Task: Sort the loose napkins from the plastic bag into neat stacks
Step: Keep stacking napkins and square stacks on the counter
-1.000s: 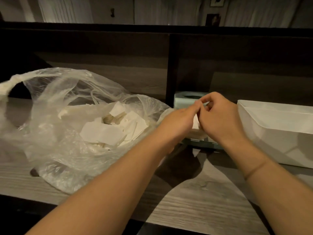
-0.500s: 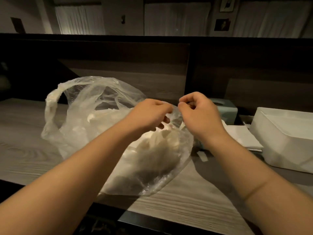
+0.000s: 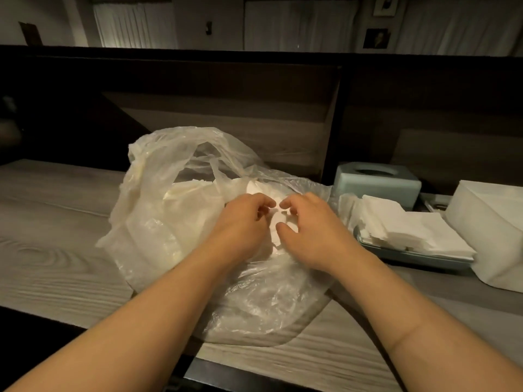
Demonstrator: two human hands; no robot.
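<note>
Both grips are working at the mouth of the plastic bag [image 3: 175,222]: the left hand [image 3: 243,224] is curling its fingers over the white napkins [image 3: 278,222] lying inside, and the right hand [image 3: 308,230] is facing it, fingers bent with thumb and forefinger closing on the same white sheets. Whether each grip is truly pinching a napkin or only touching the pile I cannot tell, since the fingertips are hiding in the paper. The clear, crumpled bag is lying on its side in the middle of the surface [image 3: 51,250], its handles lifting toward the back, with more napkins showing pale through the film on its left.

Just beside the bag on the right, a stack of napkins [image 3: 402,230] is resting on a shallow blue-grey tray [image 3: 418,257]. Behind that a pale blue tissue box [image 3: 376,179] is standing against the back panel, and a white bin [image 3: 492,222] is sitting at the far right, touching the tray's end.

The surface itself is showing grey wood grain and is ending in a dark front edge near the person. A dark wood partition [image 3: 254,89] is rising behind it. Beyond, the dim room is showing pale curtains [image 3: 135,26] and small framed pictures [image 3: 376,38] on the wall.
</note>
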